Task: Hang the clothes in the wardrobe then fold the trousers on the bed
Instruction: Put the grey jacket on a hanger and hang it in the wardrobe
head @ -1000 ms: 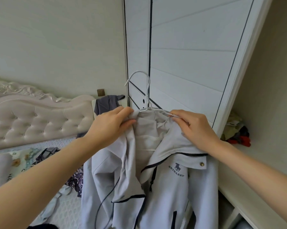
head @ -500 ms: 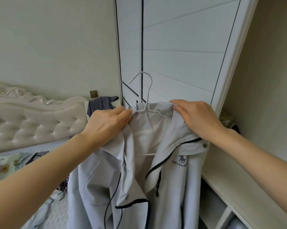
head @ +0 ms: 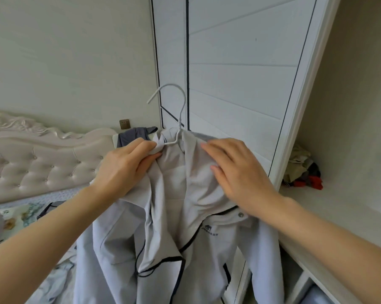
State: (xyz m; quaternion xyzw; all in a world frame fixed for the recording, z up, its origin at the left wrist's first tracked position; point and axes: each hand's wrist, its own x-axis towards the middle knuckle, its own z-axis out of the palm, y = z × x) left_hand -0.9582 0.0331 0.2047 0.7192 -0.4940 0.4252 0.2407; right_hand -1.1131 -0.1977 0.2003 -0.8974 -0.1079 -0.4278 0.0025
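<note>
I see the wardrobe (head: pixel 240 69), doors white w/ dark lines, filling the top centre; bed (head: pixel 42 163) w/ tufted headboard at left. In front of the doors, mid-frame, hangs a pale grey jacket (head: pixel 209 255), unzipped, on a white hanger (head: pixel 178 119), hook free in the air. Left hand (head: pixel 128 167) pinches the collar by the hanger's neck, fingers clenched on cloth. Right hand (head: pixel 240 172) lies on the right shoulder, fingers loose, gripping nothing I can make out.

Closed wardrobe door (head: pixel 240 73) blocks directly behind the hanger (head: pixel 178 110).
</note>
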